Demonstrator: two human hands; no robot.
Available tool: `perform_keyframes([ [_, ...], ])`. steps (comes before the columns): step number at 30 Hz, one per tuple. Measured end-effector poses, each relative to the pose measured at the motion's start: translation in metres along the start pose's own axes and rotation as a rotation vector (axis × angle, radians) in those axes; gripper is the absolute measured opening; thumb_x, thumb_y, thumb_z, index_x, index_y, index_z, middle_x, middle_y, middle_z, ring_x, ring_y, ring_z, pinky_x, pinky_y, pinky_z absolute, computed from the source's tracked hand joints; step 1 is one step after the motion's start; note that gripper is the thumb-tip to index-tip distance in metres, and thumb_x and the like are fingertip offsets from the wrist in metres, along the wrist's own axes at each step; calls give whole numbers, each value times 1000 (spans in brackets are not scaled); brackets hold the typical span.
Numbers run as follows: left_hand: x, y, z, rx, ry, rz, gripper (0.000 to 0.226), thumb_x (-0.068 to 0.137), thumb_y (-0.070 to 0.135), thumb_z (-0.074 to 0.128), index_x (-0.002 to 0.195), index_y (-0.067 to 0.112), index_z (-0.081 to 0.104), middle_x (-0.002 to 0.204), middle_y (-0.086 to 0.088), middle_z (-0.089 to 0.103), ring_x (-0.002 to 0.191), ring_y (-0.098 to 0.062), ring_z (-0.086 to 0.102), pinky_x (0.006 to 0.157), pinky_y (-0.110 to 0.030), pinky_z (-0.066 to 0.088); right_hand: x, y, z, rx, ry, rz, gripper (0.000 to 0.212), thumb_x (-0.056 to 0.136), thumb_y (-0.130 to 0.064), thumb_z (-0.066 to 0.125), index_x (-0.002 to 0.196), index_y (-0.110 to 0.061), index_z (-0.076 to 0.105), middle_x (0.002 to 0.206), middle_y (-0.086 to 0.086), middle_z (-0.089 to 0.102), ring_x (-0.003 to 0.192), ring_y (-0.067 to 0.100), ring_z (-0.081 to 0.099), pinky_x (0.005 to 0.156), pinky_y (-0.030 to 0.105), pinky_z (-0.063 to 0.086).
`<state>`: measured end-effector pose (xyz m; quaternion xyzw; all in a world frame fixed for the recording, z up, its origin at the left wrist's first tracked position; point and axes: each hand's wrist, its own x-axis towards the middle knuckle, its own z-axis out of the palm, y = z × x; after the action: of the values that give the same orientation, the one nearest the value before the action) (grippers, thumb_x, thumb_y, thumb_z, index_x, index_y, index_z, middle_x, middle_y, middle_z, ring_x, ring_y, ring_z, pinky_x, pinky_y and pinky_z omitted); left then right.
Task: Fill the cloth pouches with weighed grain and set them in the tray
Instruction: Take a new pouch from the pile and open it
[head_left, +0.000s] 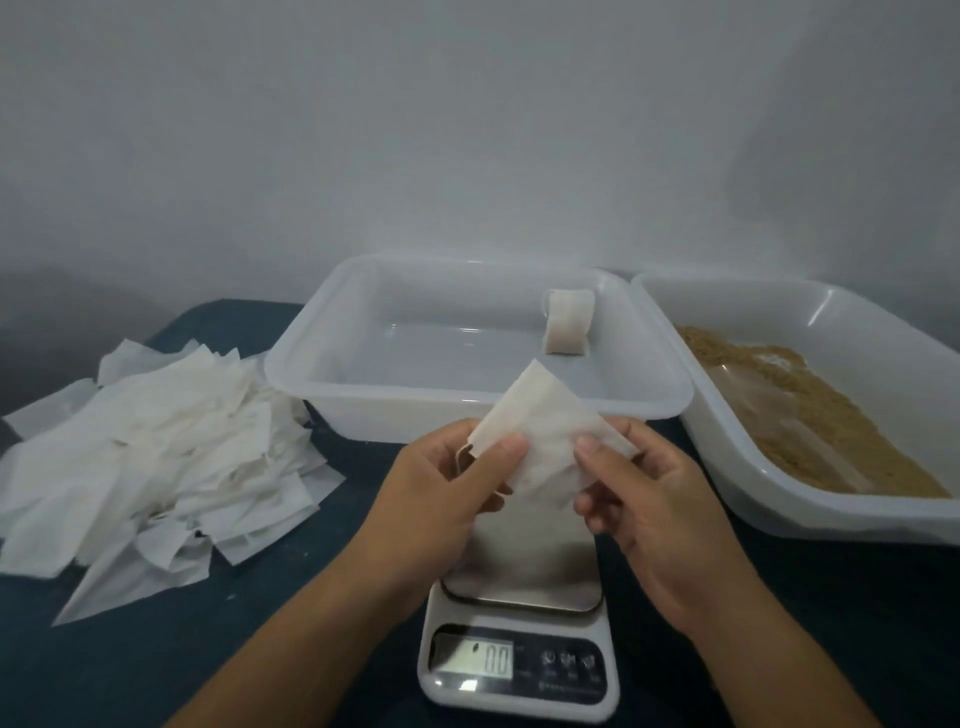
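Observation:
I hold one flat white cloth pouch (545, 431) above the kitchen scale (519, 649), whose steel platform is bare and whose display reads zero. My left hand (457, 483) pinches the pouch's left edge and my right hand (654, 509) pinches its right edge. Behind my hands stands a clear plastic tray (363, 332) with one filled pouch (567, 322) leaning against its far right wall. A second clear tray (883, 322) at the right holds brown grain (831, 415).
A large loose heap of empty white pouches (156, 457) lies on the dark blue table (260, 649) at the left. A pale wall rises right behind the trays. The grain tray runs past the right edge of view.

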<state>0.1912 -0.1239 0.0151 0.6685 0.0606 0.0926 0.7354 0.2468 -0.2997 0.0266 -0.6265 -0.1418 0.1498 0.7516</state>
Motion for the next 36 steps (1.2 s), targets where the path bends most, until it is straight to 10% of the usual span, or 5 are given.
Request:
perform_keyframes([
  [8,-8,-2,-13,436,289,336,23,77,59,74,74,36,69,63,13,64,54,0,55,52,-9,39,0,1,1,-161,81,-69,29,75,-47,74,103,-37,75,101,0,75,59,17,64,55,25,54],
  [17,-10,-4,-11,710,303,599,16,84,27,85,76,21,73,71,15,63,69,-10,60,61,-21,45,-11,10,6,-837,116,-979,25,92,-25,72,117,-22,69,108,-6,59,62,4,53,61,15,48],
  [36,-12,-9,-8,714,253,542,14,83,23,84,76,26,71,71,14,63,73,-11,61,64,-11,43,-7,19,4,-1123,69,-865,11,91,-27,72,97,-20,78,94,-9,54,68,-3,38,60,9,37],
])
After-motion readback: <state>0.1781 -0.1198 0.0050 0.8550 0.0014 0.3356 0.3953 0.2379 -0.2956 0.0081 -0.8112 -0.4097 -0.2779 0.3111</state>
